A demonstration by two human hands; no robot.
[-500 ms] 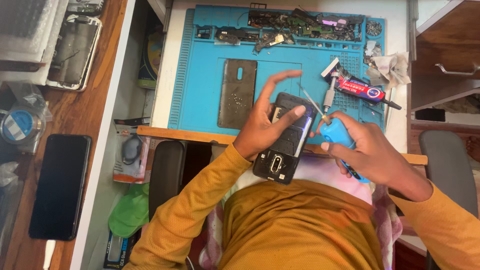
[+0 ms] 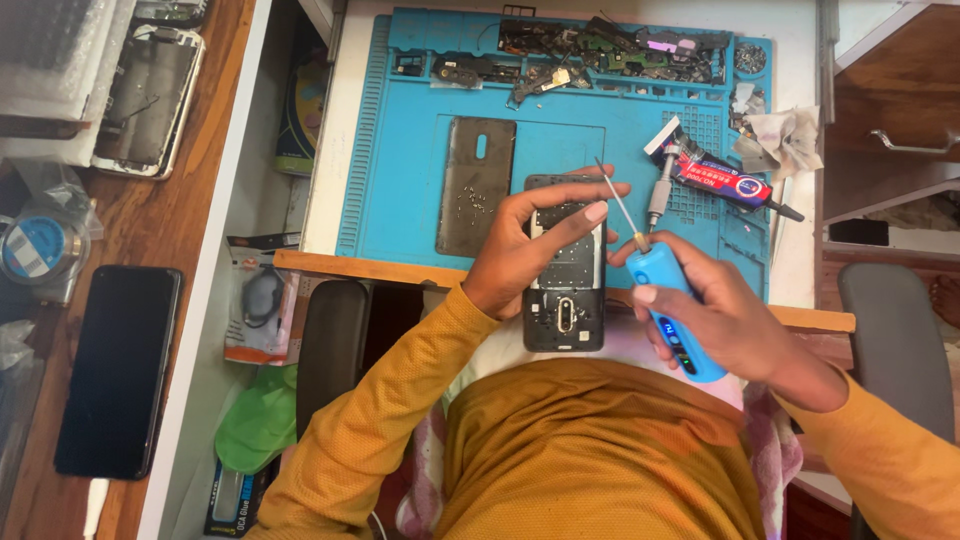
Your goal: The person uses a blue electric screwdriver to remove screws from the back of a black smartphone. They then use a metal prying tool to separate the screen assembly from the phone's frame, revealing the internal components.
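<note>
Two hands work over one opened phone [image 2: 565, 270] in the head view, the only view there is. The phone lies with its back off and its inner frame and small parts showing, partly on the near edge of the blue mat [image 2: 400, 150] and partly out over the person's lap. The left hand [image 2: 525, 250] has its grip closed on the phone, the thumb and fingers wrapped round its upper half with one fingertip stretched across the top edge. The right hand [image 2: 715, 315] has its grip closed round a blue electric screwdriver [image 2: 675, 310], whose thin bit points up and left, its tip just above the phone's upper right corner; whether the tip touches cannot be told.

Judging by its look, the phone is light, flat and stiff, but fragile with the cover off: the exposed inside should not be pressed, and the side rails are the safest place to hold it. The screwdriver is a smooth, light barrel, best held near its front for control.

On the mat, just left of the phone, lies a grey back plate [image 2: 475, 185] with tiny screws scattered on it. A tube of glue [image 2: 725, 180] lies to the right, and loose parts [image 2: 600, 50] fill the mat's far tray. Well apart on the wooden surface [image 2: 220, 120] to the left lies a dark phone [image 2: 115, 370].
</note>
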